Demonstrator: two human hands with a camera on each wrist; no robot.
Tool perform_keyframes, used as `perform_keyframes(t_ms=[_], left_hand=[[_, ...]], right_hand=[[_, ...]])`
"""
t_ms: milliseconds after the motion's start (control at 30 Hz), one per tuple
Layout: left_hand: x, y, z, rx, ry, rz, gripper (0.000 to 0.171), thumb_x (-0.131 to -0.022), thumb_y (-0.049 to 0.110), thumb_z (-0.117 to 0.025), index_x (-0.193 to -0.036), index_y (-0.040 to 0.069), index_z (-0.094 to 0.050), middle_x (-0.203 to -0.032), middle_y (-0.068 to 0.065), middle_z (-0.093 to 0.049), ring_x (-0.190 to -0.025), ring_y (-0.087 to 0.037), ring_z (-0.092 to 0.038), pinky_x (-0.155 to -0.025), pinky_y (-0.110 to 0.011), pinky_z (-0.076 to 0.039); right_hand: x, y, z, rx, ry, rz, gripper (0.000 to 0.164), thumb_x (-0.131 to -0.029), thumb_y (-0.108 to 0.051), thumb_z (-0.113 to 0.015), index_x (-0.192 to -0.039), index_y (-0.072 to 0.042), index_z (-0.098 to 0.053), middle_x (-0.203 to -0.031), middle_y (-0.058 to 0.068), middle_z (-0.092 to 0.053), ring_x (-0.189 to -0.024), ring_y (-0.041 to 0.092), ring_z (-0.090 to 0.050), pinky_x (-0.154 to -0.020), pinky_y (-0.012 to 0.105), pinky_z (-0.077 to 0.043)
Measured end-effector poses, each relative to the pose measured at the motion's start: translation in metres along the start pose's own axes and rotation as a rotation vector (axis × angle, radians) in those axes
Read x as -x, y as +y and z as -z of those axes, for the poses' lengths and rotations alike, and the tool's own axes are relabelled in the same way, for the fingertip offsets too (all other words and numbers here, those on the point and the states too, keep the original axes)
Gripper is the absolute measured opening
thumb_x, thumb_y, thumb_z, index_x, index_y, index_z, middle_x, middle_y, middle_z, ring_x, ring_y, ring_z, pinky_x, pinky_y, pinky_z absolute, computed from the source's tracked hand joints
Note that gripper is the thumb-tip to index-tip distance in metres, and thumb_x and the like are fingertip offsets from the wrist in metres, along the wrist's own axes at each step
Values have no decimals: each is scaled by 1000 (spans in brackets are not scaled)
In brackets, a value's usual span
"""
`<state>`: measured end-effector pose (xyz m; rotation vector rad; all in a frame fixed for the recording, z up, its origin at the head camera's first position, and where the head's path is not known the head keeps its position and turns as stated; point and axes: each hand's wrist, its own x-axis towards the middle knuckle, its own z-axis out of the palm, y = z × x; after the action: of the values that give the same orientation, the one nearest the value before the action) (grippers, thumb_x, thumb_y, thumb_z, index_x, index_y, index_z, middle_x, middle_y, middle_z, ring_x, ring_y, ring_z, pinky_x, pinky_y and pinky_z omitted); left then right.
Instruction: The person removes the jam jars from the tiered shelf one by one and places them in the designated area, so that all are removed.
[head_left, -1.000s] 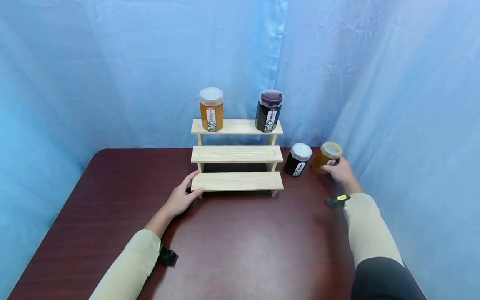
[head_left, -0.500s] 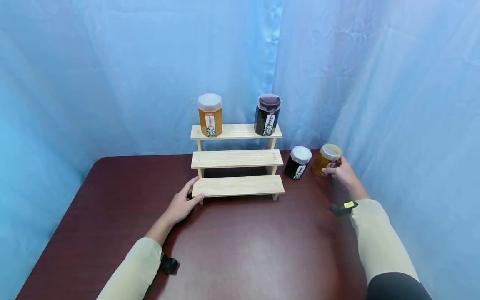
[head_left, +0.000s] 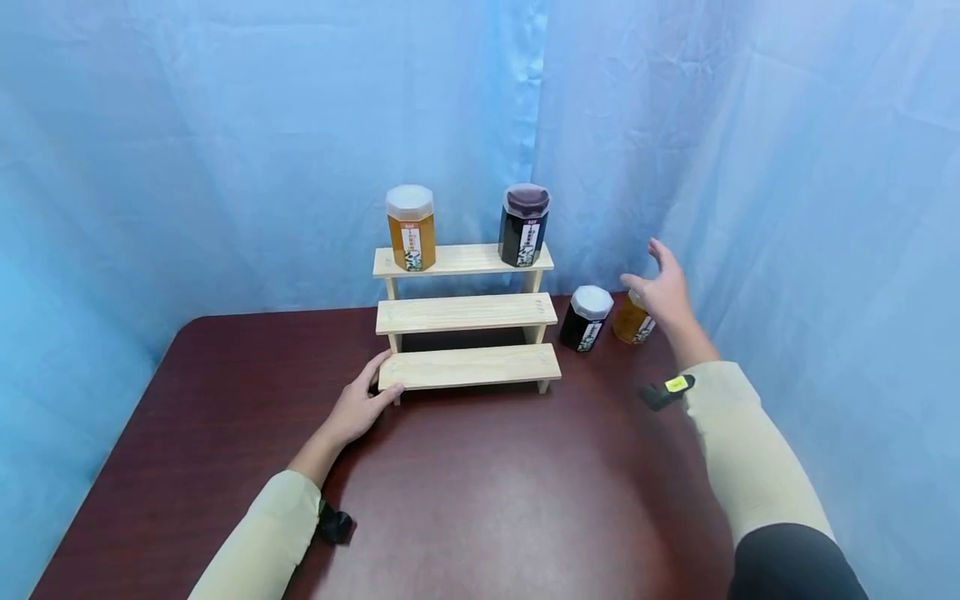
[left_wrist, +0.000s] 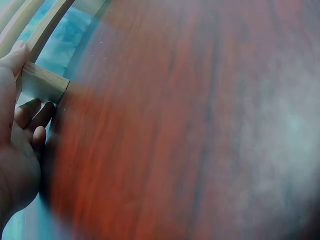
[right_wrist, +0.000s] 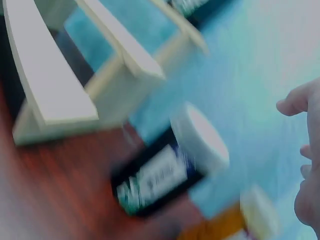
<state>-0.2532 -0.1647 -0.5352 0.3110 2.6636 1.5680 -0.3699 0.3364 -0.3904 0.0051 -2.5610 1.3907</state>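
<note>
At the left end of the lowest step, my left hand (head_left: 360, 408) holds the three-tier wooden shelf (head_left: 468, 367), thumb at the front edge and fingers round the end. In the left wrist view the thumb lies against the wood and the other fingers curl beside the leg. My right hand (head_left: 663, 292) is raised with thumb and fingers spread apart, holding nothing. It overlaps the lid of an amber jar (head_left: 632, 321) on the table. Just left of that jar stands a dark jar (head_left: 585, 321) with a white lid, also seen in the right wrist view.
On the top step stand an amber jar with a white lid (head_left: 411, 229) at the left and a dark jar with a purple lid (head_left: 523, 227) at the right. The dark red-brown table (head_left: 480, 483) ends at a light blue curtain (head_left: 300, 150) behind and at both sides.
My right hand has let go of the amber jar and risen above it, fingers spreading. The jar stays beside the dark one. My left hand keeps its hold on the shelf.
</note>
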Motion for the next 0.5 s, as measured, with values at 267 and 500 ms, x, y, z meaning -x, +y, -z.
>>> perform_keyframes(t_ms=[267,500], left_hand=[[1,0,1,10,-2,5,74,-98,46,-64,-160,27,-29,-154,-12,-45,-139,-31,-44,-105,-54,-35],[2,-1,-1,20,13,-6,73,-98,46,-66,-160,28,-31,-152,-12,-48,-134,-29,-49,-101,-51,-39]], right_hand=[[-16,-69,-61,-94,-72,148,99,-90,-33,-79,-163,-14,-16,-164,10,-27,-151,25,-23,-119,35,-19],[-25,-97,-92,-147,-142,128,108,-86,-35,-82,-164,-13,-11,-164,11,-25,-150,28,-25,-118,39,-25]])
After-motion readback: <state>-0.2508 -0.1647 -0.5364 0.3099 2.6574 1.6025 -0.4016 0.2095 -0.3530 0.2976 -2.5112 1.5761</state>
